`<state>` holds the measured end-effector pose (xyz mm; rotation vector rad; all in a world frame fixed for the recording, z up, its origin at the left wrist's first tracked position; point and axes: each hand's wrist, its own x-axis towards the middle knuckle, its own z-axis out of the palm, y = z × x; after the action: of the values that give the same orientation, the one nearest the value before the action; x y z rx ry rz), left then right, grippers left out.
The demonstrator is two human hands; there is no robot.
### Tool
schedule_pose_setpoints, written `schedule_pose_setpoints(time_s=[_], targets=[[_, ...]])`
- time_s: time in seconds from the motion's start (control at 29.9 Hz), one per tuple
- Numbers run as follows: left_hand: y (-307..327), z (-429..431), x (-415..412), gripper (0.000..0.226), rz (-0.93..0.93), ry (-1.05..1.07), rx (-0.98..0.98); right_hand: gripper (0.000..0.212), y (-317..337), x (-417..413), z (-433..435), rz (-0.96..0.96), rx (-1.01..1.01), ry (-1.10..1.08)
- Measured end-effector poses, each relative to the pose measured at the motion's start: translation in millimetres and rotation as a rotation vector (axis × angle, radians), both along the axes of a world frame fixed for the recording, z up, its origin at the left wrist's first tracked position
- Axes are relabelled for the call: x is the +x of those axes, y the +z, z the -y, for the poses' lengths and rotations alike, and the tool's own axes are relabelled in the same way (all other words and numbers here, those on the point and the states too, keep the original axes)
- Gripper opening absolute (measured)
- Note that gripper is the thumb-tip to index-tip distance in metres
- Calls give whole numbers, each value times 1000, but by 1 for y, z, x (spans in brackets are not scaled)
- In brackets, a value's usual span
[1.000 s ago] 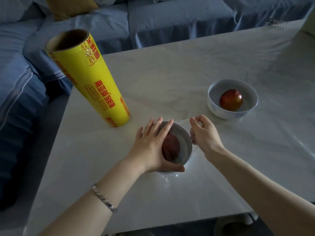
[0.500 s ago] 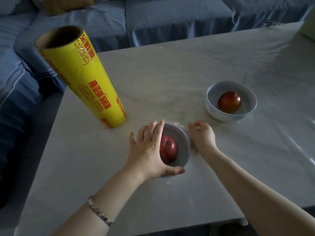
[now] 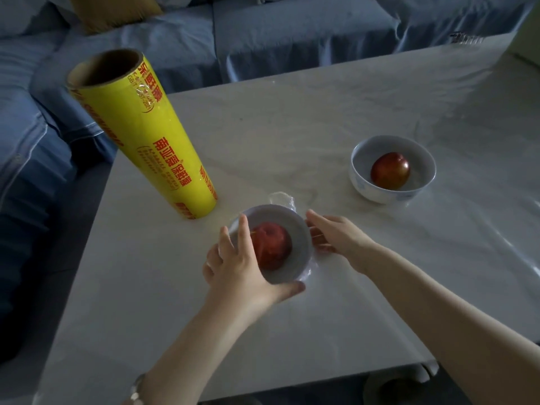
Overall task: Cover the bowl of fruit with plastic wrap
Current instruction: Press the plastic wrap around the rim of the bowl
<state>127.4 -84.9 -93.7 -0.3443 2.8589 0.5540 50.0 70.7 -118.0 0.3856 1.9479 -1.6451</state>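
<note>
The bowl (image 3: 274, 244) with its red fruit (image 3: 271, 248) sits near the counter's (image 3: 292, 127) front edge, now level again after being tipped a second ago. The left hand (image 3: 236, 267) cups its near rim, fingers spread, while the right hand (image 3: 336, 238), fingers together, presses plastic wrap (image 3: 282, 198) down the far side, so sealing looks nearly done.

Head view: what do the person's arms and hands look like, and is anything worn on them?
Both forearms are bare, with no sleeves showing and no gloves. The left hand has a silver metal link bracelet at its wrist, partly cut off by the lower edge. The right hand shows no bracelet or watch. No rings can be made out.
</note>
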Motion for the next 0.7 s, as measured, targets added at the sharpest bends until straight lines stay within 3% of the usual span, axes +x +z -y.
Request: schedule_pose_setpoints(time_s=[0.17, 0.3, 0.43, 0.57, 0.7], targets=[[9, 22, -9, 144, -9, -183, 58, 24, 8, -24, 19, -33, 15, 79], [10, 22, -31, 145, 7, -414, -35, 29, 5, -29, 26, -183, 104, 43], [-1, 20, -36, 141, 27, -456, -79, 19, 4, -26, 30, -350, 183, -112], [-5, 23, -36, 138, -11, -456, -70, 17, 17, -15, 32, -577, 310, -80], [-7, 24, -37, 137, 2, -474, -102, 17, 17, -14, 22, -653, 343, -31]])
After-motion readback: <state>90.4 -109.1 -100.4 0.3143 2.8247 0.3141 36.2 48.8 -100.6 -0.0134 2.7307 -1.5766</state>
